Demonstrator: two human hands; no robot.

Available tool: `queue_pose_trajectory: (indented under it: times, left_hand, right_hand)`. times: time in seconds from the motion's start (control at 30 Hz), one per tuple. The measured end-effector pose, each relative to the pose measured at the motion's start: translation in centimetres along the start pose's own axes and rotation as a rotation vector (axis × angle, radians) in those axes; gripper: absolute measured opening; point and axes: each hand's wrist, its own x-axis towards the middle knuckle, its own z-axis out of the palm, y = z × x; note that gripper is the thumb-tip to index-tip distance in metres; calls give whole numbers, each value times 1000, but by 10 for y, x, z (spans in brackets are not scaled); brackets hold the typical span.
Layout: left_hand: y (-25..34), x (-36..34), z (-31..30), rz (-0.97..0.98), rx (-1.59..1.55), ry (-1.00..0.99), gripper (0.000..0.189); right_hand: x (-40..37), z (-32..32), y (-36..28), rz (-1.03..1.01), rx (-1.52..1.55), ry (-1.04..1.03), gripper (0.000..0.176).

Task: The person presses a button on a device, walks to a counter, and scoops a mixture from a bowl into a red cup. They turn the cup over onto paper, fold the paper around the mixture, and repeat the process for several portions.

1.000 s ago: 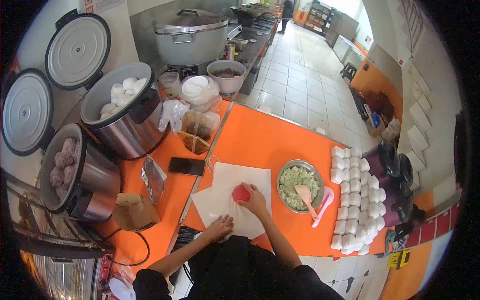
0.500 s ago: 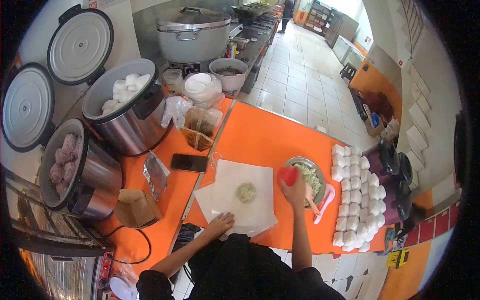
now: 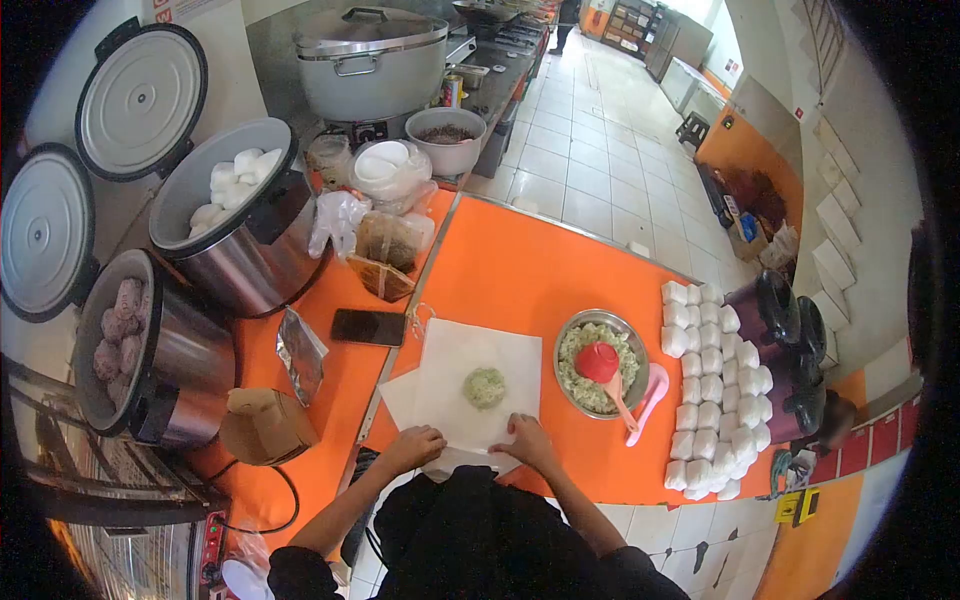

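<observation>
A round pale green mound (image 3: 485, 388) lies on a stack of white paper sheets (image 3: 455, 350) on the orange table. My left hand (image 3: 420, 446) is at the lower left of the paper, fingers closed at its edge. At the lower right edge, my right hand (image 3: 524, 440) pinches the paper between thumb and fingers. Right of the paper stands a metal bowl (image 3: 566, 395) of pale green chopped food. In it rest a red cup (image 3: 597, 362) and a pink spatula (image 3: 622, 402). Beside the bowl lies a pink utensil (image 3: 654, 398).
Rows of white wrapped packets (image 3: 712, 390) stand on the right. To the left are a phone (image 3: 368, 327), a foil pouch (image 3: 301, 352), a cardboard box (image 3: 262, 425) and two open cookers (image 3: 250, 260). A person's legs (image 3: 566, 27) show in the far aisle.
My right hand has let go of the red cup, now in the bowl, and moved to the paper's lower right edge. My left hand has shifted left and its fingers have closed on the edge.
</observation>
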Motion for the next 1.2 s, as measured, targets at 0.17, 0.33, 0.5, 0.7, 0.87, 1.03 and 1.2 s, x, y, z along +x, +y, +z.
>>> queue_pose_trajectory:
  times: [0.17, 0.33, 0.5, 0.7, 0.87, 1.03, 1.2]
  left_hand:
    - [5, 7, -12, 51, 39, 3, 16]
    - [23, 24, -44, -195, -80, -66, 15]
    - [14, 25, -37, -165, -135, 50, 15]
    - [10, 20, -35, -194, -102, 96, 13]
    - [7, 29, -32, -173, -10, 88, 19]
    - [16, 29, -42, -185, 55, 69, 32]
    - [-3, 9, -31, -181, -36, -69, 21]
  right_hand:
    - [7, 7, 4, 43, 39, -82, 37]
    - [11, -21, -2, -10, 81, -199, 24]
    - [12, -21, 8, -196, -12, -103, 13]
    - [0, -42, -29, -261, 28, -11, 28]
    - [-13, -15, -7, -322, -181, 34, 37]
    - [-26, -17, 1, -329, -174, -103, 27]
    - [-33, -11, 20, -340, -104, -86, 16]
